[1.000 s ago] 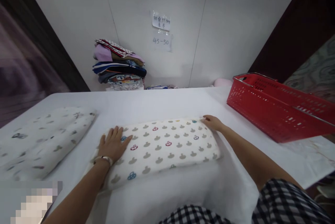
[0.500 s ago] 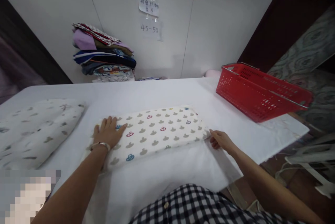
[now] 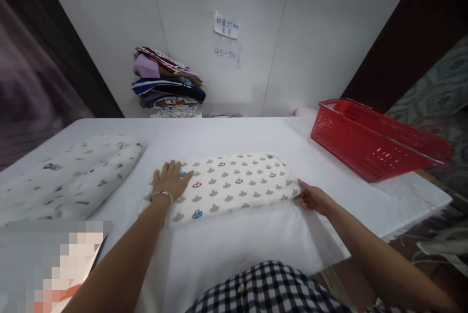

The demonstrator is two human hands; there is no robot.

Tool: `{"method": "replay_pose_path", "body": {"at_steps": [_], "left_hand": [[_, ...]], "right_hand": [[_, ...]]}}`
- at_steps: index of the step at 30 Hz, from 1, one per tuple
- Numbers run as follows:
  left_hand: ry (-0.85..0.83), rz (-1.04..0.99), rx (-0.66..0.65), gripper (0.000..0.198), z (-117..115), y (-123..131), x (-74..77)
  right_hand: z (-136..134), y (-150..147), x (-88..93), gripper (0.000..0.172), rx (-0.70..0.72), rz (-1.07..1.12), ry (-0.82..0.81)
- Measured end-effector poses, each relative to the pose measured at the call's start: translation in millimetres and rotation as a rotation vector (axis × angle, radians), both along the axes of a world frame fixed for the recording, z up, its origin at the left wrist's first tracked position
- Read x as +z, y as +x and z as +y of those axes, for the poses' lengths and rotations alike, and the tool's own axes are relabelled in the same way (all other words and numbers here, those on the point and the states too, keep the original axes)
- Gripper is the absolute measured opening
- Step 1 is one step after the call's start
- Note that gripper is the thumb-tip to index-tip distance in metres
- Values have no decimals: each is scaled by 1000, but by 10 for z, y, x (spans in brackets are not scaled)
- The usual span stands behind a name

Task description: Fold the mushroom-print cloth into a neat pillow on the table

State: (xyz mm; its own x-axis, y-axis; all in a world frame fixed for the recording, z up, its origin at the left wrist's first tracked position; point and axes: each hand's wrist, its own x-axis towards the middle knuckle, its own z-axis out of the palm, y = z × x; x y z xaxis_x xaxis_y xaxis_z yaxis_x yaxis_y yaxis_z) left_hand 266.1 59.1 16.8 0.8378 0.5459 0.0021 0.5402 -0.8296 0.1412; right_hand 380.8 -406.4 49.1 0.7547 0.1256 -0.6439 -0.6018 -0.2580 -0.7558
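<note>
A cream cloth (image 3: 226, 185) printed with mushrooms lies folded into a long flat rectangle in front of me. My left hand (image 3: 171, 180) rests flat on its left end, fingers spread and a bracelet at the wrist. At the near right corner, my right hand (image 3: 315, 197) pinches the cloth's edge between thumb and curled fingers. Another white cloth (image 3: 91, 166) with a grey-green print is spread out, slightly rumpled, to the left of my left hand.
A white-covered table (image 3: 256, 240) carries both cloths. On its right side stands a red basket (image 3: 380, 142) with metal handles. Behind the far edge rises a stack of folded fabrics (image 3: 168, 81) against a wall with paper signs (image 3: 225, 40). A pixelated patch covers the lower left.
The camera view has shifted, so the whole scene sits further right in the picture. Both hands keep their places on the mushroom cloth, which looks the same.
</note>
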Motion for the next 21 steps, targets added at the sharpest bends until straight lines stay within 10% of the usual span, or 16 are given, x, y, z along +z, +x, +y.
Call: {"method": "replay_pose_path", "body": {"at_steps": [13, 21], "left_hand": [[23, -5, 5, 79, 39, 6, -63], [26, 1, 15, 78, 38, 6, -45]], "right_hand": [[5, 89, -64, 29, -21, -329, -85], [-73, 241, -165, 45, 361, -602, -665]]}}
